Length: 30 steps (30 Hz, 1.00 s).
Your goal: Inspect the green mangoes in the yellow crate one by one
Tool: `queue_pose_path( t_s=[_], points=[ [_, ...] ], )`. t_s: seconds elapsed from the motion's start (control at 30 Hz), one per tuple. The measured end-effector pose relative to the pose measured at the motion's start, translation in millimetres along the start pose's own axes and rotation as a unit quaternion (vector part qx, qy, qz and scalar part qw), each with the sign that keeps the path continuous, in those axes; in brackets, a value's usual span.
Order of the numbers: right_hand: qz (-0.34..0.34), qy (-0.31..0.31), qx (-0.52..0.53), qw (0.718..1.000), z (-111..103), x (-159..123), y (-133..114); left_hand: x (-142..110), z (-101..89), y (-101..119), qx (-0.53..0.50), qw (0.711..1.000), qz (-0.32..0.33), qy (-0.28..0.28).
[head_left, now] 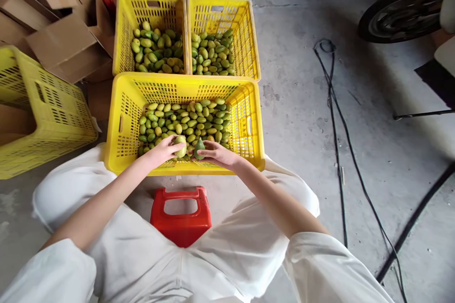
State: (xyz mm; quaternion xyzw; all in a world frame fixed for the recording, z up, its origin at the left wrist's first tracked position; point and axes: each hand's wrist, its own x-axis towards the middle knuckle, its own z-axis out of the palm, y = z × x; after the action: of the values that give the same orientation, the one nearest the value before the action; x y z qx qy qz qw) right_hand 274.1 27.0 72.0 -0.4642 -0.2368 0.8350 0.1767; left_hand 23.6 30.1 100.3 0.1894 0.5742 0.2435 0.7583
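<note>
A yellow plastic crate [185, 86] full of small green and yellowish mangoes stands right in front of me. My left hand [162, 150] is closed around a yellow-green mango [181, 147] at the crate's near edge. Beside it, my right hand [217, 154] grips a darker green mango [199, 148]. The two fruits are close together, just above the pile.
Two more yellow crates [151, 9] [222, 12] holding mangoes stand behind. Another yellow crate [42, 109] lies at the left, with cardboard boxes [67, 47] beyond it. A red stool [181, 215] is between my knees. Black cables [336, 118] run across the concrete floor; a wheel [401, 14] is at top right.
</note>
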Motion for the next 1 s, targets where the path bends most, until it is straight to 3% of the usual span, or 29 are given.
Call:
queue_pose_path(
  t_s=[0.1, 0.27, 0.47, 0.63, 0.83, 1.0],
  points=[
    [-0.022, 0.029, -0.009, 0.999, 3.8, -0.2, 0.6, 2.1, -0.2, -2.8, 0.041, 0.999, 0.002, -0.002],
    [-0.071, 0.104, 0.021, 0.992, 5.1, -1.9, -7.6, 3.9, 5.0, 2.0, 0.009, 0.998, -0.028, 0.052],
    [-0.057, 0.107, -0.011, 0.993, 1.1, -0.3, -11.2, 8.5, 8.9, 7.2, -0.061, 0.992, -0.026, 0.103],
    [-0.066, 0.105, 0.050, 0.991, -2.4, 2.3, -13.2, 13.2, 7.5, 11.9, -0.150, 0.984, -0.029, 0.087],
    [-0.098, 0.085, 0.074, 0.989, -9.1, -4.3, -24.6, 7.8, 5.2, 11.5, -0.091, 0.993, 0.036, 0.059],
    [-0.112, 0.152, 0.108, 0.976, -10.7, 0.4, -19.0, 5.1, 4.4, 10.9, -0.057, 0.996, 0.024, 0.059]
  ],
)
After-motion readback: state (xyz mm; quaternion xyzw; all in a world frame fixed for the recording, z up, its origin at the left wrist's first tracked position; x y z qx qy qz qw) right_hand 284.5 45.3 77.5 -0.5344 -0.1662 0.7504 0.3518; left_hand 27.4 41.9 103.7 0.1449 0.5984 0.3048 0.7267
